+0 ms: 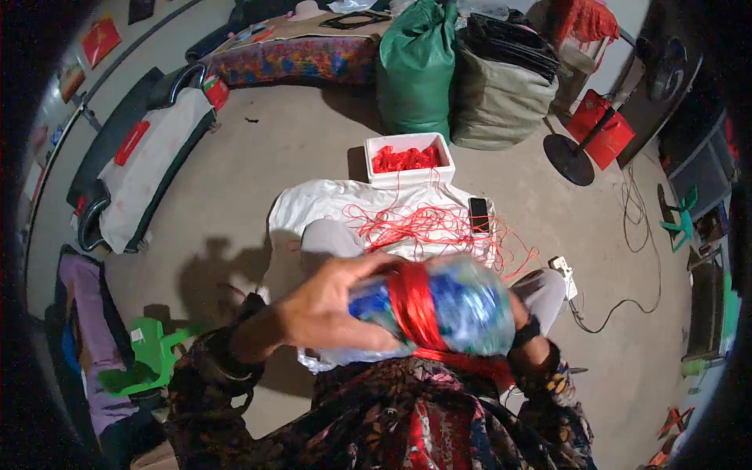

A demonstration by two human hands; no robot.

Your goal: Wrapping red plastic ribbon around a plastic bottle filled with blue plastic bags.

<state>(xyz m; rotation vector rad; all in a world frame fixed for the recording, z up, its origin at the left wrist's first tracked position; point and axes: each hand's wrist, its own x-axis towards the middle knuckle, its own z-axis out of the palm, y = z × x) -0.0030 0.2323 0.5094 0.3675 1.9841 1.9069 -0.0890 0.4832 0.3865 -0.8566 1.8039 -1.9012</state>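
Floor fills most of the room: plain, greyish-beige, hard, a shadow at left. Far side, low bed or platform with multicoloured patterned side, items on top. Left, long dark couch with curved armrests, pale cover laid over it. Far, right of centre, two bulky sacks side by side: green sack bunched at top, beige sack with black folded stuff on it. White cloth spread on floor ahead of the person, wrinkled. Far right, black standing fan, red panel behind it. Near left, bright green plastic chair.

Bundle, blue, in clear wrap, held up near the person's lap, at centre, above the near side of the cloth; red band around its middle. White box at cloth's far edge, red material inside. Left hand curled around bundle's left end, thumb on near side, fingers over top. Right hand at right end, mostly hidden behind it; grip and opening can't be told. Loose red cord tangled over cloth. White power strip on floor, right. Black phone on cloth's right side.
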